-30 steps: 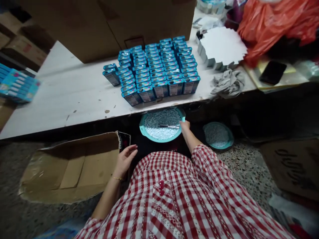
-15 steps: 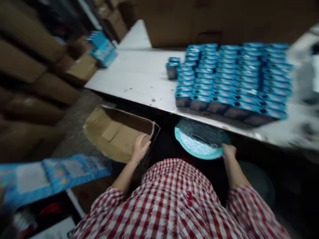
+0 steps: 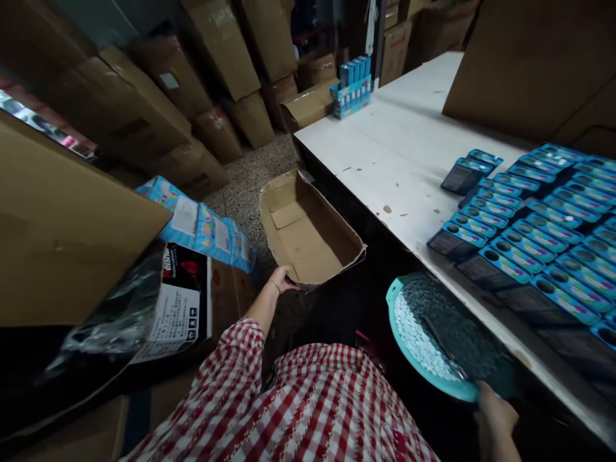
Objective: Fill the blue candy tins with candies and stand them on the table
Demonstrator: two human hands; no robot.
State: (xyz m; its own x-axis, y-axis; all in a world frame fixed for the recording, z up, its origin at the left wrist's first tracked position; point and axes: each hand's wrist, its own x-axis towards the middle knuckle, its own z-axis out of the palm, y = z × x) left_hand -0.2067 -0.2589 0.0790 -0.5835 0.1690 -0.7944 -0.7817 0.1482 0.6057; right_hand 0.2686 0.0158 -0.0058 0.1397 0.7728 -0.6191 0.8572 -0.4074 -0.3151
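Observation:
My left hand is closed on the near edge of a shallow cardboard box, thumb over the rim and fingers outside. The box has nothing in it and hangs or rests left of the table; I cannot tell which. My right hand grips the near rim of a turquoise basin, its fingers partly hidden. White pellets fill the basin's lit side, and a thin dark stick-like tool lies across them. Part of the basin sits in shadow under the table edge.
Rows of small blue boxes stand on the white table. A blue display carton sits at its far corner. To the left are a blue printed strip of packaging, a large carton and stacked cartons along the floor.
My view has swung left, and the table now slants to the right. My left hand has shifted from the box's right end to its near edge. My right hand still holds the basin.

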